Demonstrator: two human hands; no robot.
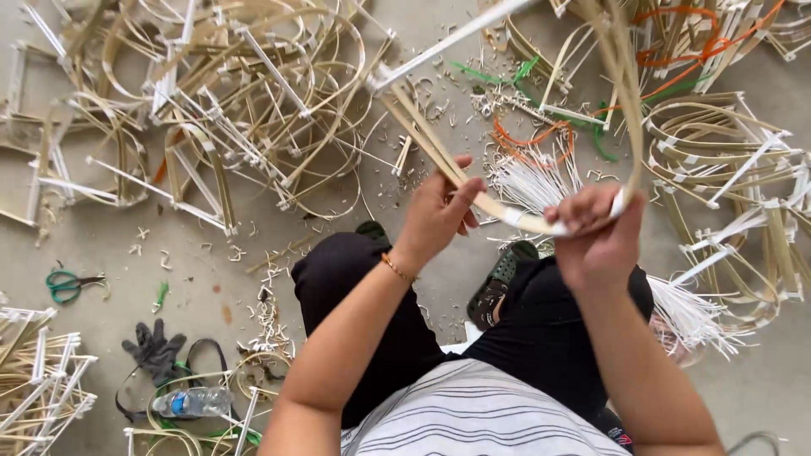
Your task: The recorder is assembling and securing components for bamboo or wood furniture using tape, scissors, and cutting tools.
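Above the person's knees, both hands hold one bent bamboo strip (515, 218), a pale flat band that curves between them. The left hand (439, 211) has its fingers and thumb wrapped around the strip where several thin slats come together and run up toward a white rod (448, 40). The right hand (596, 224) is clenched around the other part of the curve, just beside a white binding on the strip; from there the band rises almost straight up and leaves the picture at the top. The two hands are near each other but do not touch. On the left wrist sits a thin orange bracelet (395, 268).

Under the hands are the legs in black trousers (355, 279) and a dark green sandal (500, 283), and a bundle of thin white ties (532, 179) lies on the grey floor (101, 245) just behind the strip. Many finished bamboo frames (236, 101) are piled at the upper left and at the right side. Orange and green strips (676, 59) lie among them at the top right. At the left, well apart from the hands, I see green-handled scissors (66, 285), a dark glove (155, 350) and a plastic water bottle (193, 402). Small shavings cover the floor; possibly they are bamboo, but they are too small to tell.
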